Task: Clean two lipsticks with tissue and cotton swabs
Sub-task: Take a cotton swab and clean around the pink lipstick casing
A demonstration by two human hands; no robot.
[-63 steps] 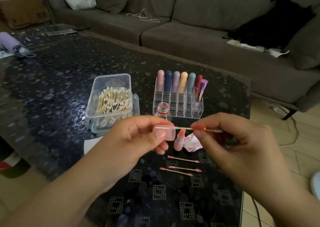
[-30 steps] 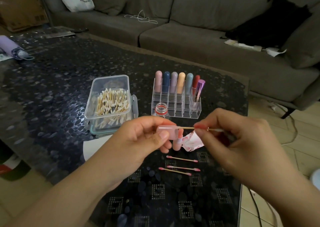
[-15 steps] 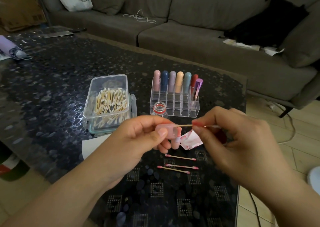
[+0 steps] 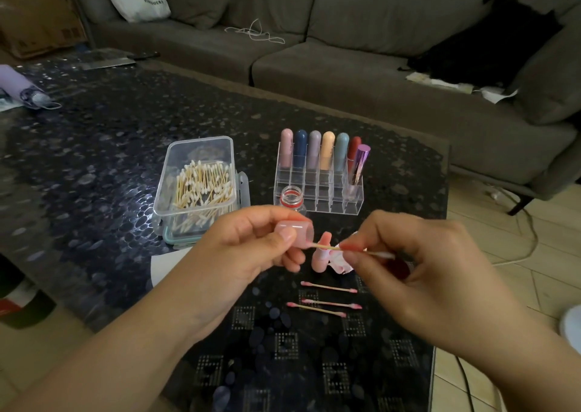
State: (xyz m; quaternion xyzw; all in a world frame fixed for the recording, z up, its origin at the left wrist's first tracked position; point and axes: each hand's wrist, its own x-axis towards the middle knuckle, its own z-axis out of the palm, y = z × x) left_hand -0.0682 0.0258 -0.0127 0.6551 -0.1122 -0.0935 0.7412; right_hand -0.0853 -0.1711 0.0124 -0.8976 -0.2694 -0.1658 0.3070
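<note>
From the head view I am seeing the left hand [image 4: 251, 251] pinching a small pink lipstick cap [image 4: 295, 234] above the dark patterned bench [image 4: 94, 147], fingers clamped on it. The right hand [image 4: 418, 270] is pinching a thin wooden cotton swab [image 4: 327, 247], its tip touching the cap's open end. Three pink-stained used swabs [image 4: 327, 298] are lying just below, beside a pink lipstick tube [image 4: 322, 251] and crumpled stained tissue [image 4: 341, 260].

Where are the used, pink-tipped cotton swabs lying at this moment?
In the head view, three used swabs lie on the table near its front edge, below and between both hands, just in front of the pink lipstick and crumpled tissue.
</note>
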